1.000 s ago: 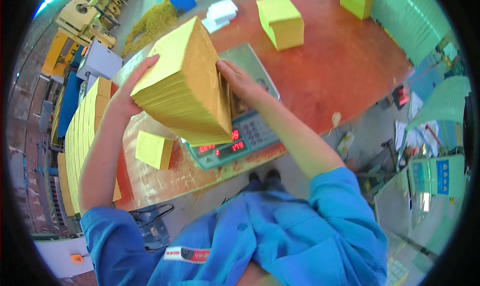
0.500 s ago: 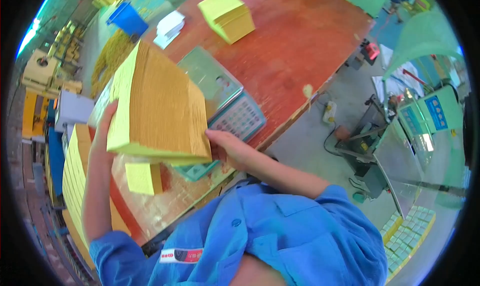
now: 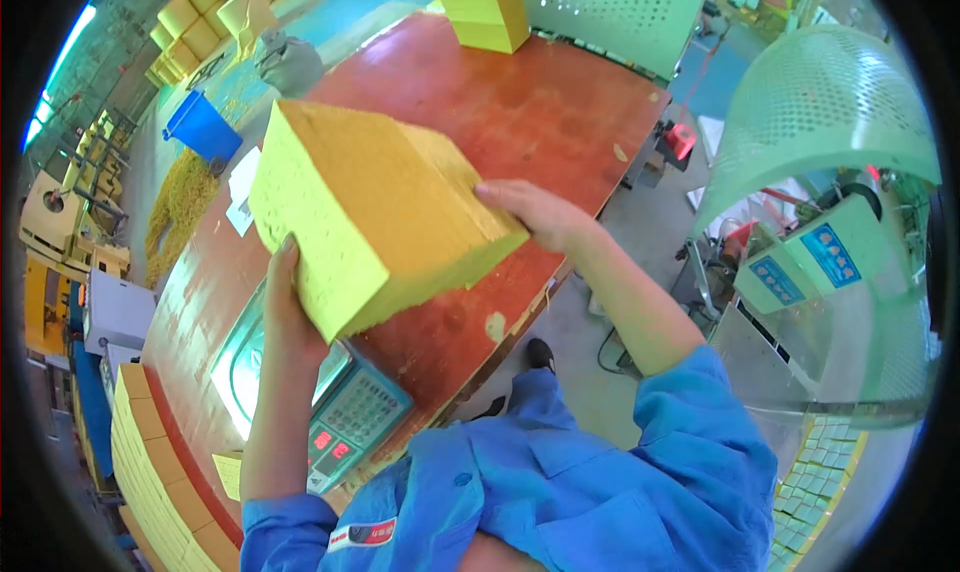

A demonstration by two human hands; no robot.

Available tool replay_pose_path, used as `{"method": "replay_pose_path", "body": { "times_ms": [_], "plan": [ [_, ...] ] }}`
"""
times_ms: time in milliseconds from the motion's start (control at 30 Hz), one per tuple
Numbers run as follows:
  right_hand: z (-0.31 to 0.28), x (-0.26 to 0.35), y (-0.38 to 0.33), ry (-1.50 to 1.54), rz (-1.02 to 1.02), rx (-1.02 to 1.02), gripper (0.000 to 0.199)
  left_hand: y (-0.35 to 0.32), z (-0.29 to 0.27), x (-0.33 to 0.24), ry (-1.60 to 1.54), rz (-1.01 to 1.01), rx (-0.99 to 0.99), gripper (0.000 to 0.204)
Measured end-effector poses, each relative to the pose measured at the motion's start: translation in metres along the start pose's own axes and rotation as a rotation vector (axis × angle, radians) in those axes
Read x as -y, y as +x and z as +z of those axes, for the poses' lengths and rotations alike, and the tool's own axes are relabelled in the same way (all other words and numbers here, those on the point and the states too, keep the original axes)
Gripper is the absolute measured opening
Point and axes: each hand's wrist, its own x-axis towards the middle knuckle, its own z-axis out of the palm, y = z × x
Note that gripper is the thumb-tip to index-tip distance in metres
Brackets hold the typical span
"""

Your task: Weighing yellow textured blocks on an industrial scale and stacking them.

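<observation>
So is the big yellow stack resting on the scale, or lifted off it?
Lifted off. Both hands, left and right, hold the yellow stack tilted in the air above the scale.

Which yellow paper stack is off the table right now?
The big stack gripped between left hand and right hand; the stack at the far edge rests on the table.
</observation>
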Motion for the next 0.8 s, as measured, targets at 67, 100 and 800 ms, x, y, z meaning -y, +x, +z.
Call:
{"method": "replay_pose_path", "body": {
  "times_ms": [67, 100, 800],
  "plan": [
    [-0.039, 0.012, 0.032, 0.000, 0.019, 0.006, 0.056, 0.041, 0.015, 0.011, -0.036, -0.017, -0.026, 0.053],
    [-0.050, 0.014, 0.044, -0.025, 0.020, 0.012, 0.056, 0.053, 0.012, 0.016, -0.095, -0.059, -0.025, 0.052],
    [-0.186, 0.101, 0.140, -0.799, -0.045, 0.158, 0.047, 0.171, 0.009, 0.119, -0.322, -0.049, 0.103, 0.054]
  ]
}}
